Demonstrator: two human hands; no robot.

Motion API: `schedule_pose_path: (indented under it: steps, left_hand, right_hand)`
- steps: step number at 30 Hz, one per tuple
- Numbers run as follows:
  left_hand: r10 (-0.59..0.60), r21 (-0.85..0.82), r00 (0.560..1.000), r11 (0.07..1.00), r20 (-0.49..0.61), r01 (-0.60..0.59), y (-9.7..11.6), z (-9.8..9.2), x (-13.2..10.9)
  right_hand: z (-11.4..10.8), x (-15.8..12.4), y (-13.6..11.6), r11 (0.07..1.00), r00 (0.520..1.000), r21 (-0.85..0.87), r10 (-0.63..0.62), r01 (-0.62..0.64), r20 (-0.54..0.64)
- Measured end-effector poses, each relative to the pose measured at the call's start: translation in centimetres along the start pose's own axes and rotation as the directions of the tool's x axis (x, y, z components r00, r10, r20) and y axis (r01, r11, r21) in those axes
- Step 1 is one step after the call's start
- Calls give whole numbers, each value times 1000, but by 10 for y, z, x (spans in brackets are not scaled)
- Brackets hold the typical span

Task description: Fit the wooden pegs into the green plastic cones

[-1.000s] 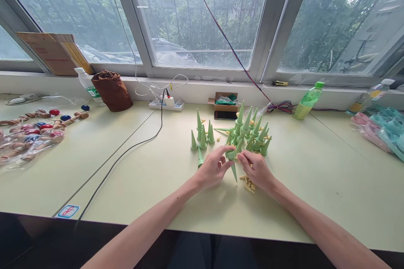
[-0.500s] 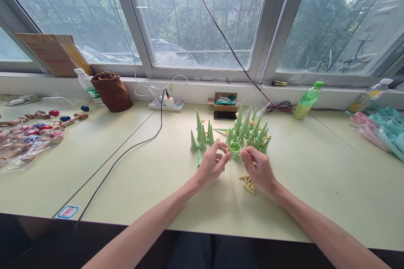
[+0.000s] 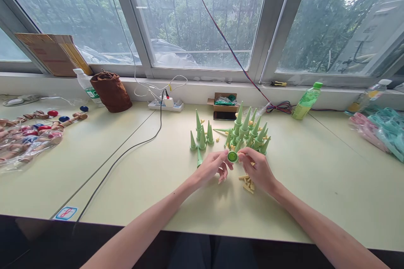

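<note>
My left hand (image 3: 212,169) pinches a green plastic cone (image 3: 232,156) between thumb and fingers, its round open end turned toward me. My right hand (image 3: 258,169) is closed too, its fingertips touching the right side of the same cone. Just beyond them lies a heap of green cones (image 3: 249,132), and several more cones (image 3: 200,136) stand upright to the left. Small yellow pegs (image 3: 248,184) lie on the table under my right hand.
A black cable (image 3: 126,149) crosses the table to a power strip (image 3: 167,104). Also here: brown pouch (image 3: 110,91), small cardboard box (image 3: 225,100), green bottle (image 3: 306,100), wooden toys (image 3: 30,134) far left, pink and teal items (image 3: 383,128) far right.
The cone pointed down a second ago; it has been turned so its open end faces me. Both hands have stayed close together in front of the heap.
</note>
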State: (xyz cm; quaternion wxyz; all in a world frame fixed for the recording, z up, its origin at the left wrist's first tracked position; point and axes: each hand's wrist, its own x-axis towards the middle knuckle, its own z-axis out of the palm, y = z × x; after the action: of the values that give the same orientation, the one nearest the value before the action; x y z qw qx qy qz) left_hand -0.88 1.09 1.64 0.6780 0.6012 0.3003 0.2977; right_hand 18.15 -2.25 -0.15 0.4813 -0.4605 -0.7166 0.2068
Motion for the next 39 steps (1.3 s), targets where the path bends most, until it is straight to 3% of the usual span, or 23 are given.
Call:
schedule_pose_path:
  steps: [13, 20, 28, 34, 39]
  left_hand:
    - [85, 34, 996, 996, 29, -86, 1, -1, -1]
    - [173, 248, 985, 954, 10, -170, -2, -2, -4]
    - [368, 488, 930, 807, 27, -333, -8, -3, -3]
    - [451, 577, 892, 737, -35, -351, -15, -2, 2]
    - [400, 472, 894, 840, -203, -269, -10, 2, 1]
  right_hand:
    - [0, 0, 2, 998, 998, 37, 44, -46, 48]
    - [1, -1, 9, 999, 997, 12, 49, -50, 52]
    - [2, 0, 9, 1000, 998, -6, 29, -29, 47]
    - [2, 0, 5, 999, 999, 1, 34, -34, 6]
    - [3, -1, 1, 999, 999, 43, 27, -25, -47]
